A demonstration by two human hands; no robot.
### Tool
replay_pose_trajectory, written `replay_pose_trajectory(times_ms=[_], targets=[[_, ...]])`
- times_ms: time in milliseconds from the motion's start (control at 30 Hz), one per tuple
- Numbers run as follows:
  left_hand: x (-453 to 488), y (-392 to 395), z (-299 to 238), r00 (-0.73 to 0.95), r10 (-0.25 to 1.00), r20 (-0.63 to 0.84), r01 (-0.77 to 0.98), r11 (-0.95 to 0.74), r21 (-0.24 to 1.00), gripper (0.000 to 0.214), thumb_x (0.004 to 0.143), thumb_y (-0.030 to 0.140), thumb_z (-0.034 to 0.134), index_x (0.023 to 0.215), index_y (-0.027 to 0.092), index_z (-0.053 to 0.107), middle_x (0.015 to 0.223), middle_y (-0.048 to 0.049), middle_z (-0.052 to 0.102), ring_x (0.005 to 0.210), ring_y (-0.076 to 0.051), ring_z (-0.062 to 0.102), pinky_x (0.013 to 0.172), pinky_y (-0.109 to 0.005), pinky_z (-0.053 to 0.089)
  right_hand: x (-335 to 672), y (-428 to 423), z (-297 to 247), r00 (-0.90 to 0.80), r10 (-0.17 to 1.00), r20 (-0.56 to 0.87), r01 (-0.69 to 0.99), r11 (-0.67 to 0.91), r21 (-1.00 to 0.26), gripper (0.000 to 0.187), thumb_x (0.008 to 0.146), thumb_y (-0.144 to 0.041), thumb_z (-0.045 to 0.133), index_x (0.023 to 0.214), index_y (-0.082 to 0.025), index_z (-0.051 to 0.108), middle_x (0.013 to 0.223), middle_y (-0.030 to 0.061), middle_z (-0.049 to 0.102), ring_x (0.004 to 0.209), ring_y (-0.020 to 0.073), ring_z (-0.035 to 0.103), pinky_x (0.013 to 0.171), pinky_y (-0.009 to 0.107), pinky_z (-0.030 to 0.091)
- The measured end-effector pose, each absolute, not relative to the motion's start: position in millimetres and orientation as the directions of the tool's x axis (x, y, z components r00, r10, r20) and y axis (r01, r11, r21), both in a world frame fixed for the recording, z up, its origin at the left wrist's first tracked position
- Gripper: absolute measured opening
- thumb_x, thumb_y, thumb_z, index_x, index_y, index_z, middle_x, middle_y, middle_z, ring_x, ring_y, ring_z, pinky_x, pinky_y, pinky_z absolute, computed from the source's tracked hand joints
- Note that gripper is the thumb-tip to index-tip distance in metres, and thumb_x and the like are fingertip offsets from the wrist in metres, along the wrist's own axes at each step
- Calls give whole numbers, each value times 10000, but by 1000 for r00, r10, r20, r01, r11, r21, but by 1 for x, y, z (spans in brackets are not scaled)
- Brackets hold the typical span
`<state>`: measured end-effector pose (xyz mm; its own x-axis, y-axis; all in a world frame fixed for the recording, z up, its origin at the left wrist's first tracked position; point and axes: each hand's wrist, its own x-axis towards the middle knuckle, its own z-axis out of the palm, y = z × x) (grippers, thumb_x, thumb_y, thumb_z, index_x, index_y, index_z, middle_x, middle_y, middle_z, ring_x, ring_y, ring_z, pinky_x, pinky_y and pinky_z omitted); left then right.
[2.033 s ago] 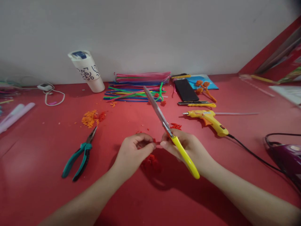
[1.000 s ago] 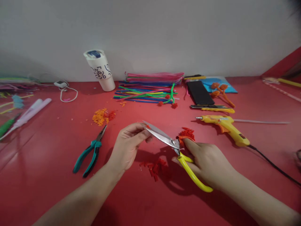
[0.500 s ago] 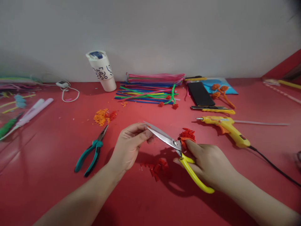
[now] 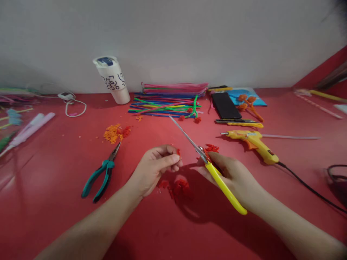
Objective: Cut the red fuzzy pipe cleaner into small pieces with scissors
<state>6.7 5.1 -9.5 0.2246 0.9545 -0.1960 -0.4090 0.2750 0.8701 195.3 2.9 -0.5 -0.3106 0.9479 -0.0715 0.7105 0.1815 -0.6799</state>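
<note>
My left hand is closed, pinching a small red piece between thumb and fingertips. My right hand grips yellow-handled scissors, whose blades point up and to the left, apart from the left hand. Behind my right fingers shows a cluster of red pieces; how it is held is partly hidden. Below and between the hands, red scraps lie on the red table. Teal-handled pliers rest left of my left hand, near a heap of orange bits and red bits.
A white tumbler stands at the back. Beside it lie colourful pipe cleaners, a black phone and a utility knife. A yellow glue gun with a black cord lies right. Pink sticks and a white cable are left.
The scissors have drawn away from my left fingertips, and their blades now point more steeply upward. The red piece shows more clearly in my left hand. The whole view has shifted slightly.
</note>
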Motion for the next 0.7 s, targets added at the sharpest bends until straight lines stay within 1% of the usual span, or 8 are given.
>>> replay_pose_trajectory(times_ms=[67,167,300,433,500,600,667,700], targets=[[10,2,-10,296,925,-237,-342,334,878,44,664,167,650,675,144,614,592,5,605,529,-64,518,531,-172,401,191,1,1,-316,942,-112,567,93,-818,238,759,-429,450,755,-193,481,548,-36,452,455,91,392,428,219,308],[14,-2,-10,365,891,-271,-209,362,909,67,668,197,645,672,137,616,597,2,589,520,-65,492,539,-189,392,186,-1,2,-331,929,-164,417,-12,-909,196,770,-372,429,816,-191,486,469,-70,410,404,86,393,430,221,344],[16,-3,-10,413,884,-219,5,239,971,67,695,205,607,674,141,612,608,8,566,553,-78,489,564,-204,389,186,-1,2,-374,908,-188,362,-44,-931,168,747,-360,486,744,-194,460,439,-89,394,368,68,391,406,203,337],[18,-5,-9,417,900,-125,235,26,972,88,728,191,547,664,155,596,618,11,549,593,-103,499,579,-221,388,185,-1,2,-333,918,-214,427,-56,-902,110,735,-283,491,686,-193,450,431,-99,372,348,53,363,369,183,293],[19,-6,-9,380,925,-9,361,-139,922,101,740,178,521,665,165,587,640,8,565,622,-114,516,609,-232,394,184,-1,2,-306,931,-199,475,-32,-879,110,718,-256,494,647,-190,442,428,-97,356,353,52,359,370,184,283],[19,-10,-9,342,920,194,527,-358,770,80,745,180,512,702,173,579,685,-9,588,653,-129,534,635,-247,400,181,-2,1,-259,948,-187,482,-41,-875,135,699,-243,495,607,-193,410,431,-99,339,362,49,354,378,183,270],[19,-12,-10,362,890,278,587,-449,674,70,750,201,513,734,173,576,712,-23,591,666,-139,535,633,-257,400,179,-2,0,-213,955,-207,468,-86,-879,142,695,-235,487,596,-196,392,420,-104,327,351,44,337,372,178,254],[19,-13,-11,379,877,294,605,-475,639,72,753,204,511,743,173,574,719,-27,590,673,-143,534,635,-261,399,179,-3,0,-196,956,-220,462,-107,-880,143,695,-235,483,594,-198,388,413,-106,321,344,42,326,368,177,245]])
